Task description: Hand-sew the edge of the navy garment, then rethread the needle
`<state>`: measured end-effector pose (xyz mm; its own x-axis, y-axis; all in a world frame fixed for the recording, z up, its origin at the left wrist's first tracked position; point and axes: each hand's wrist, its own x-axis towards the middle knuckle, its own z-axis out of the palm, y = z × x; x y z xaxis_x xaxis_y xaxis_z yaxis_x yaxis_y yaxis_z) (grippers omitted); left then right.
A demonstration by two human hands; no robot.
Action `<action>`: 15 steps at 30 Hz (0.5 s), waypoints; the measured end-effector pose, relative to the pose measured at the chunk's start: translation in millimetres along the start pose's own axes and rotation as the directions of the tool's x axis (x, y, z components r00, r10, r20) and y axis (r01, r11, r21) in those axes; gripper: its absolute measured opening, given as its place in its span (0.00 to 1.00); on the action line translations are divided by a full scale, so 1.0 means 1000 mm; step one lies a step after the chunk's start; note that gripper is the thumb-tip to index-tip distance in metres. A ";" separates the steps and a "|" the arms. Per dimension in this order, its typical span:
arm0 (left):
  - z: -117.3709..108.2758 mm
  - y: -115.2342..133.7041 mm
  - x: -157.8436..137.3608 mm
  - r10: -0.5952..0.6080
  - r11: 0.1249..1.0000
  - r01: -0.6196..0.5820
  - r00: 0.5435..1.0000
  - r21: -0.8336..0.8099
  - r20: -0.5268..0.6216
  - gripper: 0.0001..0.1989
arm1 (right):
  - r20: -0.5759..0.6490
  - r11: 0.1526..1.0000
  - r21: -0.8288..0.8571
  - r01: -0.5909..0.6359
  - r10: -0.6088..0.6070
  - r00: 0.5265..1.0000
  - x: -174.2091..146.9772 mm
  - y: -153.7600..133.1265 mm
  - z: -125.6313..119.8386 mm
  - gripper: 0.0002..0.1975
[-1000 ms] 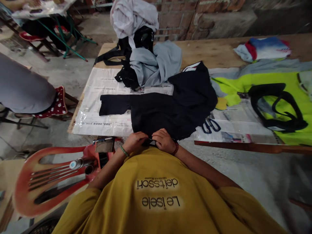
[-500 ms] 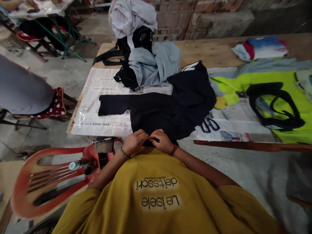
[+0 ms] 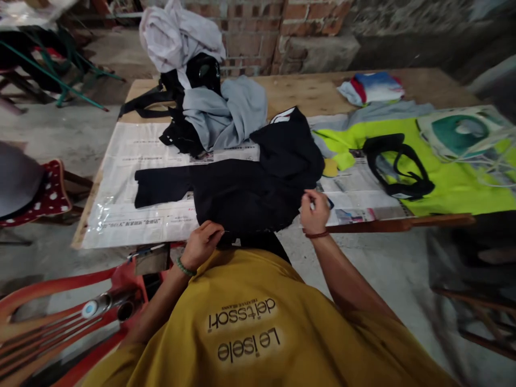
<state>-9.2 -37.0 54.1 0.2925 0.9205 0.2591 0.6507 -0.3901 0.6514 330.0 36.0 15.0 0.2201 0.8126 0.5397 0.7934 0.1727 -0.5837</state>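
A dark navy garment (image 3: 242, 188) lies spread on the newspaper-covered table, one sleeve stretched to the left. At its near edge my left hand (image 3: 203, 244) pinches the cloth between thumb and fingertips. My right hand (image 3: 315, 214) is off to the right, beside the garment's right edge, thumb and fingers closed together. Whatever it pinches, if anything, is too small to make out. Just behind it shows a bit of a dark blue scissors handle (image 3: 331, 203), mostly hidden by the hand.
Grey cloth (image 3: 229, 113) and a white bundle (image 3: 181, 40) are heaped at the back left. To the right lie a neon-yellow garment (image 3: 455, 183), a black strap loop (image 3: 417, 188) and a green-and-white iron (image 3: 463, 131). A red plastic chair (image 3: 72, 285) stands at lower left.
My hands were together at the garment's near edge; the right has moved away to the right, over the scissors, while the left stays on the cloth. The view has swung right, bringing in the iron.
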 end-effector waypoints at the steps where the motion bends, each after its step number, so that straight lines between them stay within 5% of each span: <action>1: 0.000 0.001 0.001 0.002 1.000 -0.002 1.000 -0.005 0.007 0.07 | -0.045 0.994 -0.072 -0.081 0.078 0.996 0.007 0.024 -0.009 0.12; 5: 0.003 0.004 0.007 0.024 1.000 -0.024 1.000 -0.011 0.011 0.06 | 0.154 0.950 -0.266 -0.162 0.208 0.966 0.012 0.087 -0.027 0.16; 10: 0.004 0.004 0.011 -0.005 1.000 0.005 1.000 0.010 -0.010 0.06 | 0.410 0.858 -0.511 -0.042 0.287 0.866 0.002 0.078 -0.021 0.22; 15: -0.001 0.000 0.009 -0.081 0.997 0.081 0.996 0.009 -0.040 0.05 | 0.504 0.754 -0.638 -0.157 0.563 0.655 0.013 0.063 -0.037 0.21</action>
<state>-7.5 -29.1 57.4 0.2111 0.9491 0.2337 0.6787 -0.3144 0.6637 404.0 36.6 7.4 0.3050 0.9099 -0.2813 0.9256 -0.3528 -0.1375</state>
